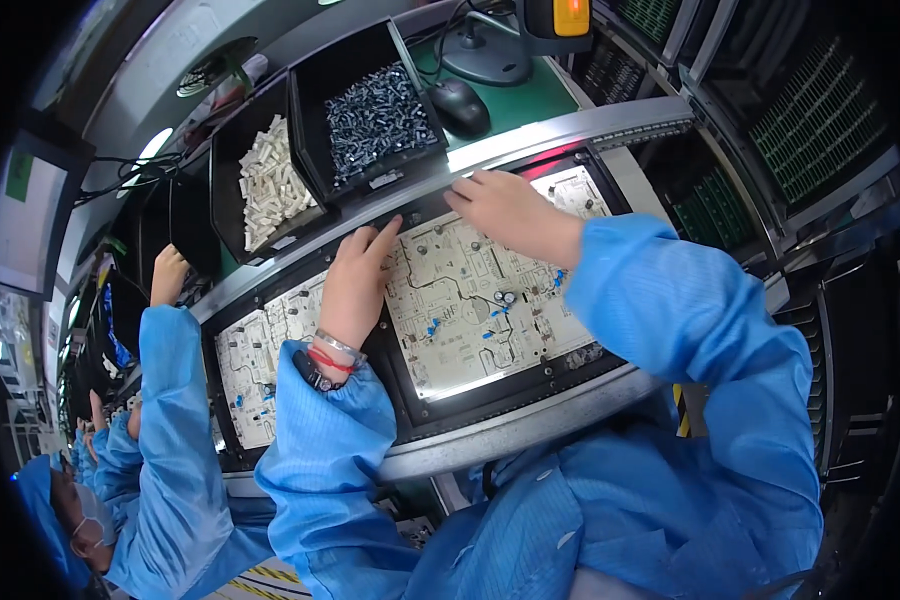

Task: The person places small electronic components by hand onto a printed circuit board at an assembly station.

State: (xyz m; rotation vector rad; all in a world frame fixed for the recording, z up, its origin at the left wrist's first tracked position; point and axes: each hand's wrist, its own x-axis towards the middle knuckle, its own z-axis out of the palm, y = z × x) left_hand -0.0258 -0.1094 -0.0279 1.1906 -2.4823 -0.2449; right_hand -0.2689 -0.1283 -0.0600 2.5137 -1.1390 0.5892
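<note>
A white circuit board with small blue parts lies in a black carrier frame on the conveyor line in front of me. My left hand rests palm down on the board's left edge, fingers pointing up toward its top corner; a bracelet and red band circle the wrist. My right hand lies on the board's upper edge, fingers stretched left and pressed against the frame. I see nothing held in either hand. Both arms wear blue sleeves.
A second white board sits in the carrier to the left. Behind the line stand black bins, one with white parts, one with dark blue-grey parts. A computer mouse lies on a green mat. A co-worker in blue reaches into a bin at left.
</note>
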